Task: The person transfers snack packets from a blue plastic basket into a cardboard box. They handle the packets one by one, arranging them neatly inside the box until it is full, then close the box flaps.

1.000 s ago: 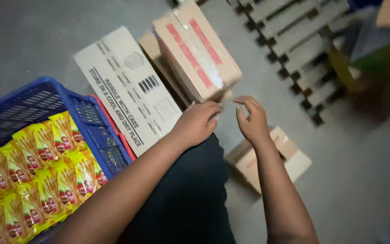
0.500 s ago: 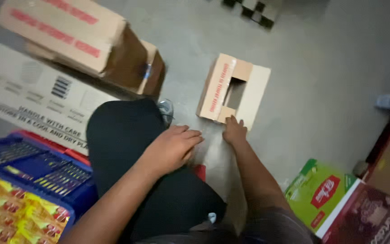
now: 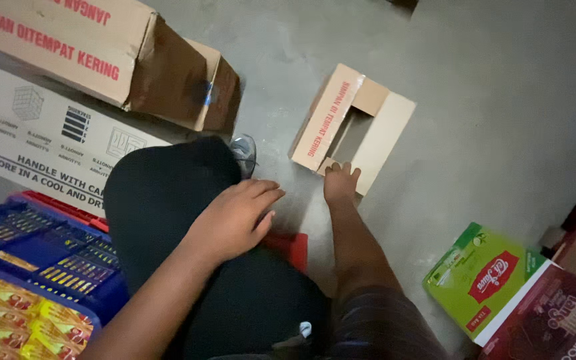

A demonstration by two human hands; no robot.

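Right hand (image 3: 340, 183) reaches to the near edge of a small open cardboard box (image 3: 351, 128) lying on the floor (image 3: 488, 100), fingers touching its near flap; firm grasp or just contact, cannot tell. Left hand (image 3: 231, 220) rests flat and released on the black-clad knee (image 3: 168, 193). Best: pinch the flap fully, then drag the box nearer, clear of the green carton (image 3: 478, 280) at right.

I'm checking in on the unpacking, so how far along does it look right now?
Done: the blue crate already holds yellow snack packets. In hand: the right hand touches the small open cardboard box on the floor; the left hand rests on the knee. Left: the large cardboard box lies beside them.
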